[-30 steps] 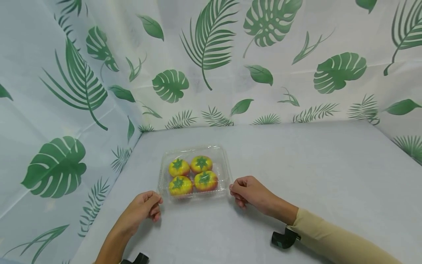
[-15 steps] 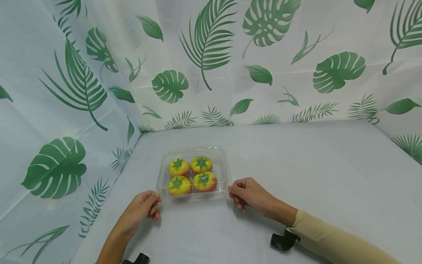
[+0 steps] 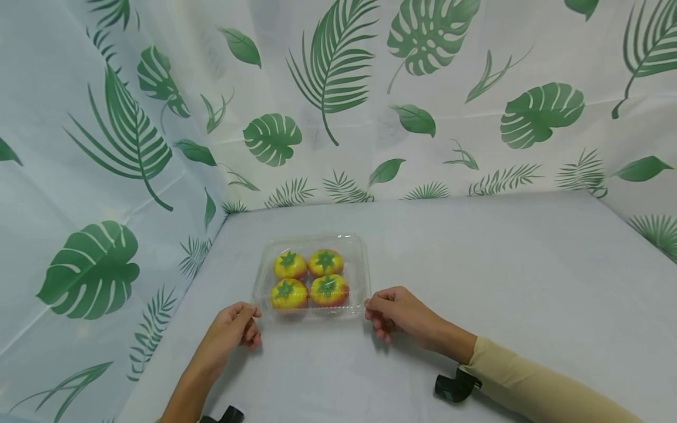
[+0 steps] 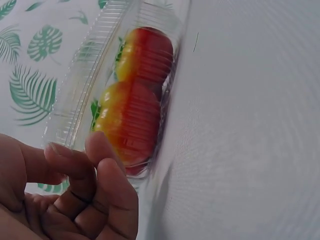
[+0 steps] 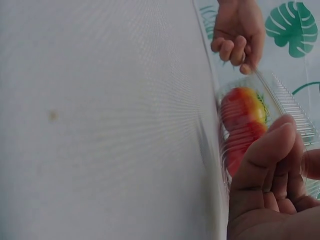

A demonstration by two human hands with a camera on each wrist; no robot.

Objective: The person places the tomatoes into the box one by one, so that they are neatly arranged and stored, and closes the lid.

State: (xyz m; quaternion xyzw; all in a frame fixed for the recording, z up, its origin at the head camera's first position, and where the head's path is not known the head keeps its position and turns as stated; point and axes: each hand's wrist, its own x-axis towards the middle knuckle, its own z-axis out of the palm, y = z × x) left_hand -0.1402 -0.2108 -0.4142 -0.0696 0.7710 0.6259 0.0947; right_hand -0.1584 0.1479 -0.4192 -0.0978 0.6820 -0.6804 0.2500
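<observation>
A clear plastic clamshell box (image 3: 355, 258) stands on the table left of the middle. Inside are several round yellow-and-red fruits (image 3: 329, 290) with green star-shaped tops. My left hand (image 3: 230, 330) pinches the rim at the box's near left corner between thumb and index finger. At the near right corner my right hand (image 3: 399, 314) pinches the rim likewise. The other fingers of both hands curl loosely beneath. In the left wrist view the fruits (image 4: 131, 117) show through the ribbed side wall, while the right wrist view has my right hand (image 5: 275, 175) partly covering the box (image 5: 272, 90).
A pale grey-white cloth covers the table (image 3: 476, 264). Behind and to the left hangs a white curtain (image 3: 365, 129) printed with green leaves. Black wrist-camera mounts (image 3: 456, 385) sit at both wrists.
The fruits have shifted very slightly within the box. My right hand has drifted a little to the left, and both hands keep their pinch on the rim.
</observation>
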